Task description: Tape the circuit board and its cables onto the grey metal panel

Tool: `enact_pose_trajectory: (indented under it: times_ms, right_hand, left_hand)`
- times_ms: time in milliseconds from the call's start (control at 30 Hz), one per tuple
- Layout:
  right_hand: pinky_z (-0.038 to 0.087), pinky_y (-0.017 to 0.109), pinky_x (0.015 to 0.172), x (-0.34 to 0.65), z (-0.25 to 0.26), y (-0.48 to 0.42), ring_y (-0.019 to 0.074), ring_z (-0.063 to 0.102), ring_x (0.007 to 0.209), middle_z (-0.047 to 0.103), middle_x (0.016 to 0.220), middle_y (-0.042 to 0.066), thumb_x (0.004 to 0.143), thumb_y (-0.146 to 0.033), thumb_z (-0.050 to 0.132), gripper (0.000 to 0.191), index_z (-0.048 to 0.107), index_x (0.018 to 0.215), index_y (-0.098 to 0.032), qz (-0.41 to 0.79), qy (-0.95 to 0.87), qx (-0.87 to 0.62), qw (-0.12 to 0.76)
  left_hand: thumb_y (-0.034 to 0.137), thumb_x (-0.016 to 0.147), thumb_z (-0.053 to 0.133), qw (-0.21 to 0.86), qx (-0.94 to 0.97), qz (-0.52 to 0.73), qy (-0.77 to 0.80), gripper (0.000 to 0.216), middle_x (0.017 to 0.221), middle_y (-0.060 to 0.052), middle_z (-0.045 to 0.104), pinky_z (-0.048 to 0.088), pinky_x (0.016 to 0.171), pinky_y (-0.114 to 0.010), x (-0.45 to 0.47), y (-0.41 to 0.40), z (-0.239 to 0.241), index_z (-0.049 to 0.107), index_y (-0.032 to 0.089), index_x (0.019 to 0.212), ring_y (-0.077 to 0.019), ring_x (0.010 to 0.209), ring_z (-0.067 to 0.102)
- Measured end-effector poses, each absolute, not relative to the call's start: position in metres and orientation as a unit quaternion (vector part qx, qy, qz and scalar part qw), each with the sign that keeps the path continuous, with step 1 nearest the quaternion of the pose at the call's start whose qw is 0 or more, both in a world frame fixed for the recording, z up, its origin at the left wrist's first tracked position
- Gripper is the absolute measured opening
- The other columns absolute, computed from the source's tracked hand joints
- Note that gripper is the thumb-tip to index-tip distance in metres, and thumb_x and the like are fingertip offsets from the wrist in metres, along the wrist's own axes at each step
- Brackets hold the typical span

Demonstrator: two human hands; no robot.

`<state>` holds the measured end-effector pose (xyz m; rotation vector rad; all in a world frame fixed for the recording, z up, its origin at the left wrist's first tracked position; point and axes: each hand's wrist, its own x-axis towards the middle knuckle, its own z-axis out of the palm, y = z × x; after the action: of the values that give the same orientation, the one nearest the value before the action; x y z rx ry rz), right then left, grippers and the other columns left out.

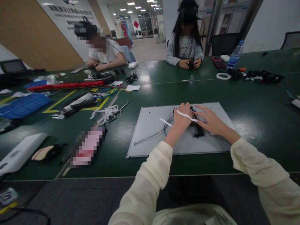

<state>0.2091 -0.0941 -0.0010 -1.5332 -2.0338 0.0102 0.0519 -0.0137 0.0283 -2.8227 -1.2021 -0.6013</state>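
Observation:
On a white board (pixel 150 125) lies a black device (pixel 198 130) with a grey cable (pixel 152 136) coiled beside it and running left. My left hand (pixel 182 118) is bent over the device's upper left part, fingers curled down on it. A narrow white strip (pixel 184 114) crosses the back of that hand, its right end close to my right fingertips. My right hand (pixel 208 120) is at the device's right side, fingers spread and reaching toward the strip. Both hands hide most of the device. Another short white strip (pixel 166 122) is on the cable.
Left of the board are a tangle of white strips (pixel 110 113), a pixelated pink object (pixel 89 147) and a blue tray (pixel 23 104). Across the green table (pixel 159 93) sit two people. A tape roll (pixel 223 76) and water bottle (pixel 235 55) stand at back right.

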Motion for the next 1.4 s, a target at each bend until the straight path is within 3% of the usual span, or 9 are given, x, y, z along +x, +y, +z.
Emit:
enact_pose_trajectory:
  times_ms: [167, 467, 767, 1000, 1233, 1333, 1400]
  right_hand:
    - [0.045, 0.041, 0.096, 0.223, 0.003, -0.095, 0.0236, 0.057, 0.108, 0.062, 0.115, 0.009, 0.087, -0.024, 0.047, 0.026, 0.066, 0.105, -0.020, -0.022, -0.699, -0.623, 0.350]
    - [0.048, 0.031, 0.073, 0.214, -0.005, -0.095, 0.0186, 0.061, 0.082, 0.066, 0.095, 0.007, 0.084, -0.018, 0.050, 0.019, 0.067, 0.092, -0.019, 0.048, -0.700, -0.635, 0.322]
    - [0.046, 0.029, 0.075, 0.213, -0.010, -0.092, 0.0168, 0.060, 0.079, 0.063, 0.093, 0.007, 0.084, -0.019, 0.051, 0.020, 0.068, 0.094, -0.018, 0.075, -0.699, -0.647, 0.296]
    - [0.041, 0.029, 0.079, 0.211, -0.006, -0.090, 0.0188, 0.059, 0.086, 0.065, 0.091, 0.007, 0.085, -0.018, 0.045, 0.022, 0.066, 0.090, -0.017, 0.070, -0.683, -0.691, 0.227]
    - [0.039, 0.029, 0.074, 0.212, -0.008, -0.092, 0.0191, 0.058, 0.083, 0.065, 0.088, 0.007, 0.085, -0.021, 0.044, 0.020, 0.064, 0.082, -0.018, 0.059, -0.665, -0.725, 0.172]
    - [0.040, 0.029, 0.073, 0.212, -0.005, -0.095, 0.0189, 0.057, 0.081, 0.064, 0.085, 0.007, 0.084, -0.021, 0.045, 0.019, 0.064, 0.080, -0.018, 0.052, -0.672, -0.711, 0.201]
    - [0.041, 0.029, 0.072, 0.209, 0.000, -0.097, 0.0186, 0.058, 0.080, 0.065, 0.087, 0.007, 0.083, -0.021, 0.046, 0.018, 0.064, 0.082, -0.018, 0.045, -0.668, -0.694, 0.265]
  left_hand:
    - [0.023, 0.092, 0.042, 0.016, -0.902, -0.199, -0.383, 0.020, 0.103, -0.009, 0.059, 0.040, 0.085, -0.034, 0.050, -0.009, 0.019, 0.052, 0.015, 0.108, -0.0225, 0.094, 0.059]
    - [0.016, 0.090, 0.044, -0.016, -0.917, -0.189, -0.351, 0.019, 0.101, -0.010, 0.064, 0.043, 0.083, -0.032, 0.052, -0.003, 0.013, 0.058, 0.014, 0.103, -0.0219, 0.094, 0.061]
    - [0.017, 0.090, 0.044, -0.009, -0.917, -0.185, -0.353, 0.021, 0.100, -0.010, 0.066, 0.043, 0.083, -0.032, 0.053, 0.001, 0.008, 0.060, 0.013, 0.103, -0.0222, 0.094, 0.062]
    - [0.016, 0.090, 0.042, 0.002, -0.921, -0.168, -0.351, 0.025, 0.107, -0.012, 0.066, 0.041, 0.086, -0.034, 0.054, 0.002, 0.006, 0.057, 0.012, 0.110, -0.0234, 0.102, 0.061]
    - [0.020, 0.094, 0.038, -0.013, -0.923, -0.129, -0.362, 0.025, 0.106, -0.012, 0.068, 0.039, 0.091, -0.034, 0.054, 0.000, 0.012, 0.056, 0.011, 0.109, -0.0228, 0.102, 0.062]
    - [0.020, 0.095, 0.036, -0.013, -0.920, -0.138, -0.367, 0.026, 0.103, -0.012, 0.069, 0.038, 0.092, -0.035, 0.053, -0.001, 0.013, 0.054, 0.011, 0.111, -0.0224, 0.101, 0.063]
    - [0.020, 0.095, 0.035, -0.015, -0.917, -0.153, -0.369, 0.029, 0.101, -0.012, 0.069, 0.038, 0.093, -0.036, 0.052, -0.002, 0.013, 0.051, 0.010, 0.118, -0.0221, 0.098, 0.064]
